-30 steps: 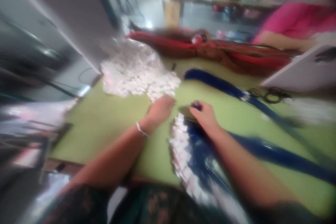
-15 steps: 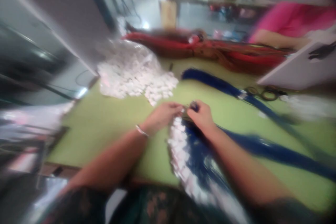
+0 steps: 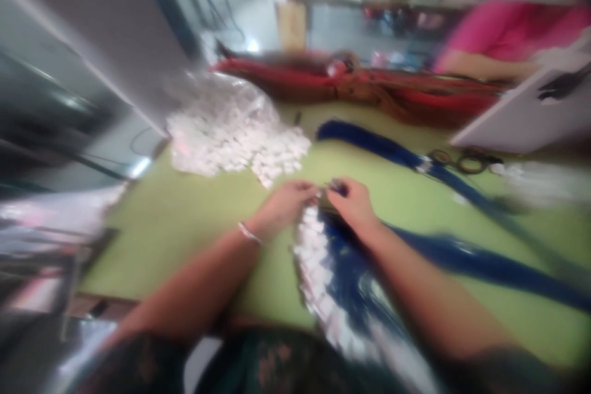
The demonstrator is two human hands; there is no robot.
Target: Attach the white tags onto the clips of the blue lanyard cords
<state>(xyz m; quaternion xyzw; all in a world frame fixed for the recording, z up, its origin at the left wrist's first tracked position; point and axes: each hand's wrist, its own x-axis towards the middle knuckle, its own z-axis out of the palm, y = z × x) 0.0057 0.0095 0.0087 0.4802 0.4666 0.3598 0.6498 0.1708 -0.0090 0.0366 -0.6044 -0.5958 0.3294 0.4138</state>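
My left hand (image 3: 293,200), with a bracelet at the wrist, is closed in a pinch on a small whitish piece, perhaps a connector; blur hides its shape. Close beside it, my right hand (image 3: 353,200) is closed around dark blue wires (image 3: 339,186), whose ends point toward the left fingertips. Under my hands, a row of white connectors (image 3: 316,258) runs down to the table's front edge, attached to blue wires (image 3: 355,277). Ahead of my left hand lies a heap of loose white connectors (image 3: 277,154), spilling from a clear plastic bag (image 3: 244,95).
A blue wire bundle (image 3: 369,141) crosses the green table (image 3: 184,234) on the right, beside scissors (image 3: 471,161) and a clear plastic bag (image 3: 549,184). Red and brown wire bundles (image 3: 286,77) lie along the back. A person in a pink top (image 3: 498,31) sits beyond a grey panel (image 3: 526,111).
The view has shifted slightly. My hands remain close together, with a slight change at the right fingertips, where the wire ends show a little more.
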